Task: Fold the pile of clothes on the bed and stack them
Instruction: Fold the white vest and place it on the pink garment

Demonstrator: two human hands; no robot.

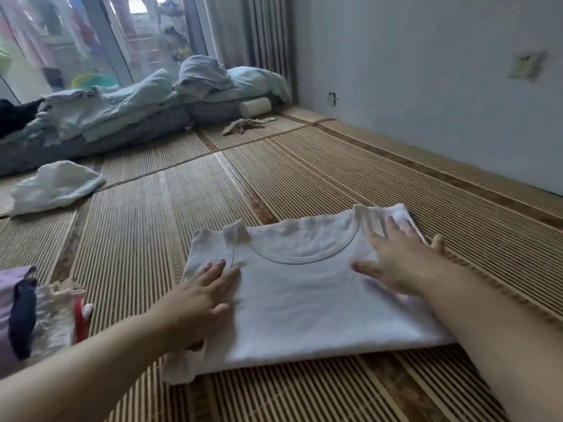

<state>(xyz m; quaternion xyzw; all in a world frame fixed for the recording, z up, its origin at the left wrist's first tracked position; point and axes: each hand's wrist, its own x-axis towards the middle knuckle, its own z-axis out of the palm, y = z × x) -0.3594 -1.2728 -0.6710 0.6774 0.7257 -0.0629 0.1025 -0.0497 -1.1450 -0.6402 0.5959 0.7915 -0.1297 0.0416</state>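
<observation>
A white cotton T-shirt [304, 306] lies folded on the striped woven bamboo mat [304, 178] that covers the bed, its round neckline facing up and pointing away from the person. The left hand [204, 296] rests flat on the shirt's left side, its fingers [217, 269] straight and close together, holding nothing. The right hand [399, 260] presses flat by the right shoulder, its fingers [391, 226] straight and spread, also holding nothing. Just beside the left forearm sits a bundle of purple, navy and red clothes [27, 315]. Farther off to the left lies a crumpled white garment [54, 185], well apart from the shirt. Along the far edge, a heap of pale green bedding [122, 111] lies in front of the glass door, and a small beige cloth [243, 126] lies on the mat near it.
</observation>
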